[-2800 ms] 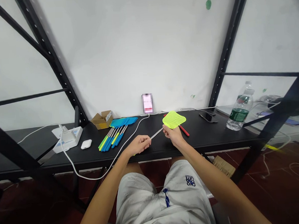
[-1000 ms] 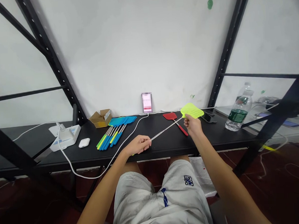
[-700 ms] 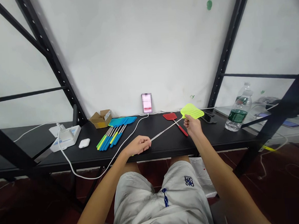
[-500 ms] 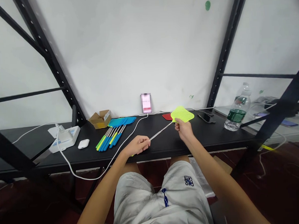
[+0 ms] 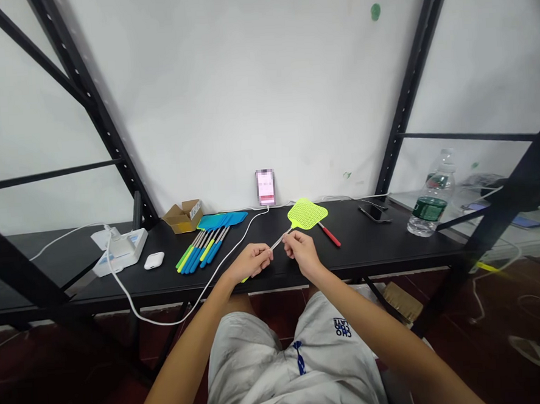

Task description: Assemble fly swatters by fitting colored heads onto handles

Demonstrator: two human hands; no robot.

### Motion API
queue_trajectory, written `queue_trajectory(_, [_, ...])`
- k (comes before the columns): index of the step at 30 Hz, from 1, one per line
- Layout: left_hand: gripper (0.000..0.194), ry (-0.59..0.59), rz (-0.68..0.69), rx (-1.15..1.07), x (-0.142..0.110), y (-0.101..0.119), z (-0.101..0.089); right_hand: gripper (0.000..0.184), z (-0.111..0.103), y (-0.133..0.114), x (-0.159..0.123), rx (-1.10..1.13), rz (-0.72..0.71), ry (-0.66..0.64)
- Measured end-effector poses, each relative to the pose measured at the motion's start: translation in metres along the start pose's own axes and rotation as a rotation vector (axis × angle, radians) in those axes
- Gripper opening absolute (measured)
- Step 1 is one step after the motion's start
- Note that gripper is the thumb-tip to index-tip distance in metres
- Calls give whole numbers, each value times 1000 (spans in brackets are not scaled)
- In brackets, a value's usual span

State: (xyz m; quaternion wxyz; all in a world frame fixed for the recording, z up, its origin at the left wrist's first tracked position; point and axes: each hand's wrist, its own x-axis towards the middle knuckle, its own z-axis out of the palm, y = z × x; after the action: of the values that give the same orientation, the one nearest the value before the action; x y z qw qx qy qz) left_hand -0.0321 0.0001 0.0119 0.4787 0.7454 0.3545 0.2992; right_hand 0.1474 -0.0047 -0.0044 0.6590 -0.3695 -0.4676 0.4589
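Observation:
A yellow-green fly swatter (image 5: 307,214) with a perforated head and a thin metal shaft is held between my two hands. My left hand (image 5: 252,262) is closed around its lower end, and a bit of yellow-green handle peeks out below. Higher on the shaft, my right hand (image 5: 301,249) pinches it below the head. Behind the head lies a red-handled swatter (image 5: 330,235), its own head hidden. To the left, several swatters with blue heads (image 5: 223,221) lie side by side, with blue, green and yellow handles (image 5: 200,258) toward me.
A small cardboard box (image 5: 184,217) stands behind the row. Left are a white earbud case (image 5: 154,261) and a power strip (image 5: 125,253); a white cable crosses the black table (image 5: 364,251). A phone (image 5: 266,187) leans on the wall. Right are another phone (image 5: 375,214) and plastic bottles (image 5: 430,201).
My right hand has slid down the shaft from near the head toward my left hand. The swatter has become shorter and its head has moved left, uncovering the red handle.

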Motion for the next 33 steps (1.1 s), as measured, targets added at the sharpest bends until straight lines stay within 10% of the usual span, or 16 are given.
queue_trajectory(19, [40,-42,56,-70,1,3,6,33,12,10,-7,-129,45,-200])
queue_trajectory(33, [43,271,128,-175,10,11,43,31,12,-10,-13,-88,175,-195])
